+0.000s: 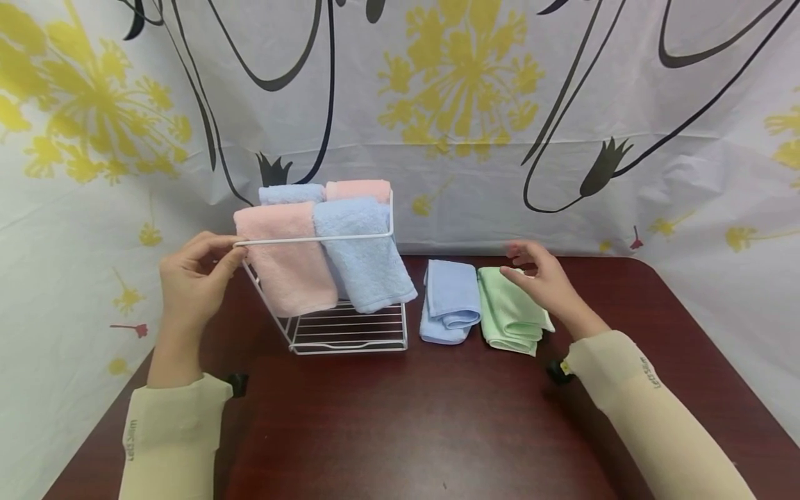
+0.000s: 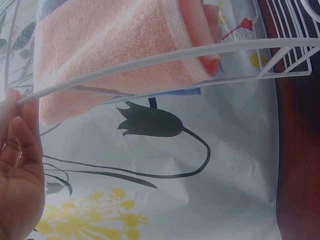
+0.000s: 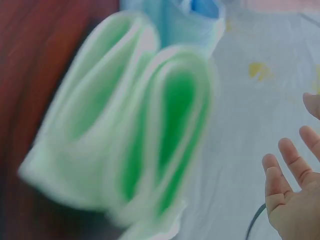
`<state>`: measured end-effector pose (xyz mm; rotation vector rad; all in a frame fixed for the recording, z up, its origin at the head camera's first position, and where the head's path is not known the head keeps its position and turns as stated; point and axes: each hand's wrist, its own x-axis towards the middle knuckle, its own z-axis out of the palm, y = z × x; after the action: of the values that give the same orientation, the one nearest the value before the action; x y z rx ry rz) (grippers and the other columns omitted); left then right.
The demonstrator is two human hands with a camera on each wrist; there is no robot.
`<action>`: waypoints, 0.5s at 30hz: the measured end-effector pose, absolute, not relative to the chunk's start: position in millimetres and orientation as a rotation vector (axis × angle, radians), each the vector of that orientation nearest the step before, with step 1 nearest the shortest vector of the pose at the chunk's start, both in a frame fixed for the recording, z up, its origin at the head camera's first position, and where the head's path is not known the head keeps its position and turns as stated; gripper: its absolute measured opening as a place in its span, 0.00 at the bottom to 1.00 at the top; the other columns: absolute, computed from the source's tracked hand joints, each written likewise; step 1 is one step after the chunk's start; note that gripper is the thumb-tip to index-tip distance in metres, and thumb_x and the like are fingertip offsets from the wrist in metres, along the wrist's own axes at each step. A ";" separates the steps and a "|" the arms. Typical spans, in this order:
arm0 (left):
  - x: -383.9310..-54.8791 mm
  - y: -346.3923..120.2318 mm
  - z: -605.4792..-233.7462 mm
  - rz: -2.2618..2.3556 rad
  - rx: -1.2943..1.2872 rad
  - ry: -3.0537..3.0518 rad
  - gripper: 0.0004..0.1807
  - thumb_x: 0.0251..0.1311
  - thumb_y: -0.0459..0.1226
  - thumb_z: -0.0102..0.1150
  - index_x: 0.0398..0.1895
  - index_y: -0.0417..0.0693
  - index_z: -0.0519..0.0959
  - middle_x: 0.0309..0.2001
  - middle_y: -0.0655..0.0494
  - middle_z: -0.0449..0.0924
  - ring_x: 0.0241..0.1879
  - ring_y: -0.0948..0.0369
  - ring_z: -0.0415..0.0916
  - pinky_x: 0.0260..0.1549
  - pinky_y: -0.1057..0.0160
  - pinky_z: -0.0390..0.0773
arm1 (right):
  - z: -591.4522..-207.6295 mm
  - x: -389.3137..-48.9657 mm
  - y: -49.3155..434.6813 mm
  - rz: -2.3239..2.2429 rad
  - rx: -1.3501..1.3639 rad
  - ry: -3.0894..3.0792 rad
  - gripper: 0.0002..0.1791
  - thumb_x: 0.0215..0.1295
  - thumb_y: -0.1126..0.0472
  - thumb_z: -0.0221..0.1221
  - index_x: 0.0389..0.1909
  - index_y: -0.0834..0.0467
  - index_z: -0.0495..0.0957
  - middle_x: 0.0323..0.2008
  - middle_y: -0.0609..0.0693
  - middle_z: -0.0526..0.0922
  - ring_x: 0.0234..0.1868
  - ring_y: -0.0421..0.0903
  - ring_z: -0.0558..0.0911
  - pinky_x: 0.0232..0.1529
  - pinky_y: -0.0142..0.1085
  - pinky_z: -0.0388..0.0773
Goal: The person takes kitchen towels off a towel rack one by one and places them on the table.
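Note:
My left hand (image 1: 195,281) pinches the upper left front corner of a white wire rack (image 1: 350,346) between thumb and fingers. Over the rack's top rails hang folded towels: a pink towel (image 1: 284,257) and a blue towel (image 1: 362,253) in front, a blue one (image 1: 290,194) and a pink one (image 1: 357,189) behind. In the left wrist view the thumb and fingertips meet on the white rail (image 2: 150,61), beside pink terry cloth. My right hand (image 1: 539,276), holding nothing, hovers by the folded green cloth (image 1: 509,312), its fingers loosely bent and spread.
A folded light blue cloth (image 1: 451,302) lies between the rack and the green cloth. All stand on a dark red-brown table (image 1: 400,423) with a rounded far right corner. Behind it hangs a white sheet (image 1: 350,83) printed with yellow flowers and dark stems.

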<state>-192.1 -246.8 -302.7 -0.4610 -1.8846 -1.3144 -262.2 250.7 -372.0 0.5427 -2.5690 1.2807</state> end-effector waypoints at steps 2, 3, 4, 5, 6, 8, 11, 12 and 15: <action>-192.3 -246.8 -302.7 -1.296 -0.456 -1.894 0.06 0.54 0.19 0.64 0.36 0.25 0.83 0.28 0.71 0.80 0.25 0.72 0.72 0.24 0.80 0.72 | -363.4 -262.6 240.8 1.279 0.578 -2.558 0.27 0.69 0.60 0.61 0.67 0.61 0.68 0.59 0.63 0.73 0.59 0.62 0.75 0.56 0.57 0.72; -192.3 -246.8 -302.6 -1.289 -0.457 -1.897 0.06 0.55 0.19 0.64 0.36 0.25 0.83 0.28 0.72 0.80 0.25 0.72 0.72 0.24 0.80 0.72 | -359.5 -263.1 236.0 1.277 0.599 -2.551 0.27 0.70 0.60 0.61 0.67 0.60 0.68 0.59 0.62 0.73 0.59 0.61 0.75 0.56 0.58 0.72; -192.1 -246.4 -302.2 -1.290 -0.459 -1.895 0.06 0.55 0.19 0.64 0.36 0.25 0.83 0.29 0.72 0.80 0.25 0.72 0.72 0.24 0.79 0.72 | -355.5 -263.3 230.9 1.285 0.618 -2.543 0.26 0.70 0.60 0.60 0.67 0.60 0.68 0.59 0.62 0.73 0.59 0.61 0.75 0.56 0.58 0.73; -191.9 -246.1 -302.0 -1.285 -0.461 -1.895 0.06 0.55 0.19 0.64 0.36 0.25 0.83 0.29 0.72 0.80 0.25 0.72 0.72 0.25 0.80 0.72 | -351.4 -263.6 225.4 1.289 0.634 -2.538 0.26 0.70 0.60 0.60 0.66 0.59 0.69 0.58 0.62 0.74 0.59 0.60 0.75 0.56 0.57 0.73; -191.7 -245.8 -301.8 -1.283 -0.463 -1.894 0.06 0.55 0.19 0.64 0.36 0.25 0.83 0.29 0.72 0.80 0.25 0.72 0.72 0.25 0.80 0.72 | -347.6 -264.0 220.1 1.295 0.653 -2.532 0.26 0.70 0.60 0.60 0.66 0.59 0.69 0.58 0.62 0.74 0.59 0.60 0.75 0.56 0.57 0.73; -191.2 -245.6 -301.4 -1.271 -0.469 -1.898 0.05 0.55 0.20 0.64 0.36 0.25 0.83 0.29 0.73 0.80 0.25 0.72 0.72 0.24 0.79 0.72 | -340.3 -265.2 208.9 1.310 0.686 -2.519 0.25 0.70 0.60 0.60 0.66 0.58 0.69 0.58 0.61 0.74 0.58 0.58 0.76 0.56 0.56 0.74; -191.0 -246.1 -301.0 -1.248 -0.473 -1.909 0.05 0.56 0.20 0.64 0.36 0.26 0.83 0.30 0.74 0.80 0.24 0.72 0.72 0.24 0.79 0.72 | -328.6 -265.9 191.4 1.341 0.740 -2.489 0.24 0.70 0.60 0.60 0.65 0.58 0.70 0.58 0.61 0.75 0.58 0.57 0.76 0.56 0.54 0.75; -191.0 -246.3 -301.0 -1.245 -0.475 -1.910 0.05 0.56 0.20 0.63 0.36 0.26 0.83 0.30 0.74 0.80 0.24 0.72 0.72 0.24 0.79 0.72 | -324.7 -265.8 185.5 1.349 0.759 -2.480 0.24 0.70 0.60 0.60 0.65 0.57 0.70 0.57 0.61 0.75 0.58 0.56 0.76 0.56 0.54 0.75; -191.7 -246.7 -301.3 -1.241 -0.480 -1.907 0.05 0.56 0.20 0.63 0.36 0.26 0.83 0.29 0.74 0.80 0.24 0.72 0.72 0.24 0.78 0.72 | -314.0 -264.5 168.6 1.363 0.812 -2.455 0.24 0.70 0.60 0.59 0.65 0.57 0.70 0.57 0.59 0.75 0.57 0.55 0.76 0.56 0.53 0.76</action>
<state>-191.7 -246.7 -301.3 -0.4805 -1.9066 -1.2411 -264.5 168.6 -314.0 0.8117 -2.4549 1.3626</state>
